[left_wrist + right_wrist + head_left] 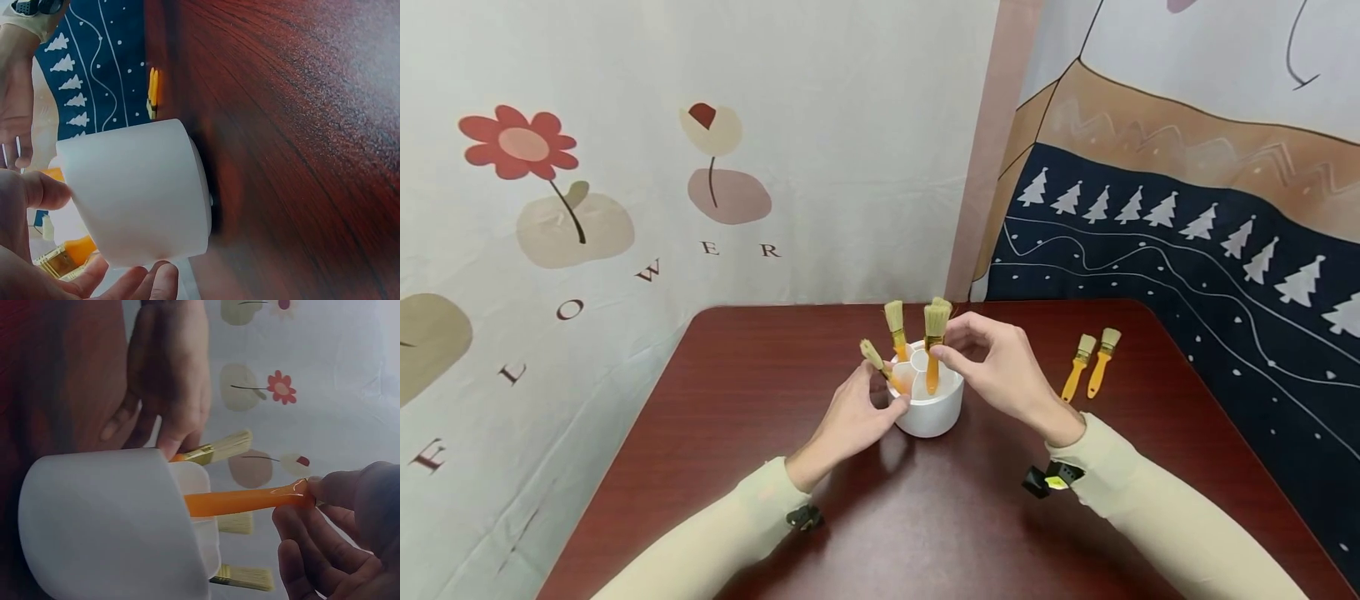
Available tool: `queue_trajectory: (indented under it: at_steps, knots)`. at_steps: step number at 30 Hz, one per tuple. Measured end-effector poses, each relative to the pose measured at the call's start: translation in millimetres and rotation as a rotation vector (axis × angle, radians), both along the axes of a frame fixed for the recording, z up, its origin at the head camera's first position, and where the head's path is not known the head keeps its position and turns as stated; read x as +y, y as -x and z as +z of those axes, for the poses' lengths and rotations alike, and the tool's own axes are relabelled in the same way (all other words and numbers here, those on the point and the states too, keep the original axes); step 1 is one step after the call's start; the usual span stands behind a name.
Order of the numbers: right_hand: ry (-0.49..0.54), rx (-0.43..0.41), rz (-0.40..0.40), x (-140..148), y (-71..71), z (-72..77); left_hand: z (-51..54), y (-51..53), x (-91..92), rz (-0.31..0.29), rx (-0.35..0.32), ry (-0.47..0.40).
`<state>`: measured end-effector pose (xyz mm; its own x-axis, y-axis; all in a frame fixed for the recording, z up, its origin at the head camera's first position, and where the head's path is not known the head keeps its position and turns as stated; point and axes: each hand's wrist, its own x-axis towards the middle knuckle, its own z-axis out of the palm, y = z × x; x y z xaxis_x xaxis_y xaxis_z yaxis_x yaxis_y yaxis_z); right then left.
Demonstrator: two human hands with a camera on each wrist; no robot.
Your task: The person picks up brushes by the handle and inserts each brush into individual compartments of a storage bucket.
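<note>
A white round holder (928, 417) with inner compartments stands on the table. Several brushes with orange handles and pale bristles stand in it, one leaning left (872, 355) and one at the back left (894, 318). My left hand (859, 415) holds the holder's left side, thumb at the rim and fingers round the wall (134, 194). With thumb and fingers, my right hand (1000, 367) pinches a brush (244, 502) near its ferrule, bristles up, the handle's lower end inside the holder's rim. Another brush's bristles show just behind it.
Two more brushes (1078, 367) (1103, 362) lie side by side on the dark red table (760, 358), right of my right hand. Behind the table hang a white curtain with flower prints (850, 167) and a dark blue one with trees (1150, 275).
</note>
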<state>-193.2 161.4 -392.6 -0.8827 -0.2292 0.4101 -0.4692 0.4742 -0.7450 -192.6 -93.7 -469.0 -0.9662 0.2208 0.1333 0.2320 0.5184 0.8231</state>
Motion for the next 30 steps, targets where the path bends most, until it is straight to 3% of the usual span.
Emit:
queue_trajectory:
  at_steps: [12, 30]
  knots:
    - [-0.067, 0.068, 0.043, -1.7, 0.4, -15.6, 0.3, -0.6, -1.0, -0.008, -0.004, 0.01]
    - [-0.18, 0.358, 0.148, -2.3, -0.7, -42.3, 0.2, 1.8, -3.9, -0.031, -0.01, 0.013]
